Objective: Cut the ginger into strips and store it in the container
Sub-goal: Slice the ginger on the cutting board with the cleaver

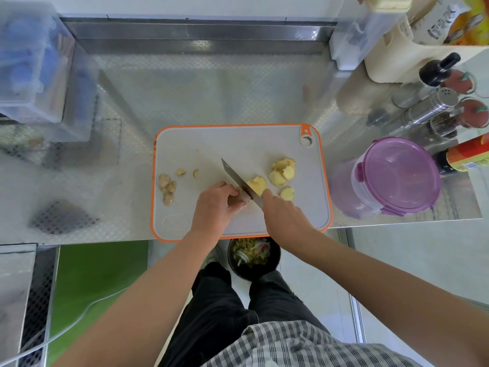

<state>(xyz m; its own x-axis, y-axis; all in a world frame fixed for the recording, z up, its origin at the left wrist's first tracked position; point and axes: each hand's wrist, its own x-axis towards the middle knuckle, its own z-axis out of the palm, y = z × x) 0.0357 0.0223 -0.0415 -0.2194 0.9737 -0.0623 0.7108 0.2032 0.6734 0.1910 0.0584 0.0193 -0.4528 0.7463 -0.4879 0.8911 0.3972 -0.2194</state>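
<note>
Left hand is curling its fingers onto the yellow peeled ginger piece on the grey orange-rimmed plastic cutting board. Right hand is wrapping its fingers round the steel-bladed knife, which is slicing the ginger. The clear purple-lidded round container is standing just beside the board.

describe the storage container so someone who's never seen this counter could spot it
Find the orange-rimmed cutting board in the middle of the steel counter. Just off its right edge stands a clear round tub, the container. Unlike the bottles and shakers behind it, it has a purple clip-on lid.
</note>
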